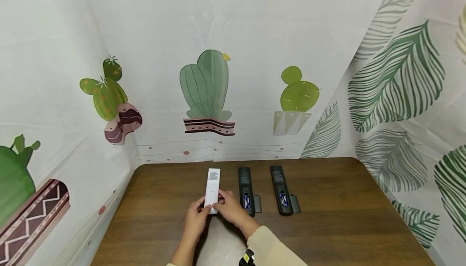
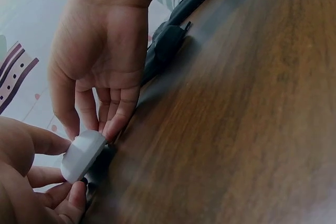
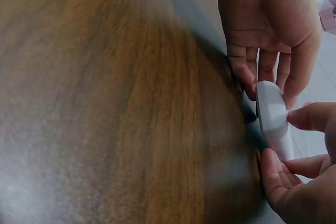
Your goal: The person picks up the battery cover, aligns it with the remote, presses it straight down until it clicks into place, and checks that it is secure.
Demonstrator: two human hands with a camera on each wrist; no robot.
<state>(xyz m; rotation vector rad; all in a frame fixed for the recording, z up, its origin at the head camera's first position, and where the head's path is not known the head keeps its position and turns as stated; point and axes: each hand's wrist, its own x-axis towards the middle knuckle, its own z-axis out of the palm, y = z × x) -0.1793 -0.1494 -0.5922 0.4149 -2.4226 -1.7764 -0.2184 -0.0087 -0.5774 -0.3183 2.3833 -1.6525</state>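
A white remote control (image 1: 212, 189), its label side up, is held between both hands at the near end. My left hand (image 1: 195, 218) pinches its left edge, thumb on top. From the right side my right hand (image 1: 231, 208) grips the same end, thumb also on top. In the left wrist view the rounded white end of the remote (image 2: 83, 156) shows between the fingers of both hands. The right wrist view shows the white remote (image 3: 274, 116) tilted slightly above the tabletop. Its underside is hidden.
Right of the hands lie two black remotes, one nearer (image 1: 245, 183) and one farther right (image 1: 279, 183), with blue batteries visible in their open compartments. A grey battery cover (image 1: 257, 204) and another cover (image 1: 295, 204) lie beside them on the wooden table (image 1: 338, 217). Patterned cloth hangs behind.
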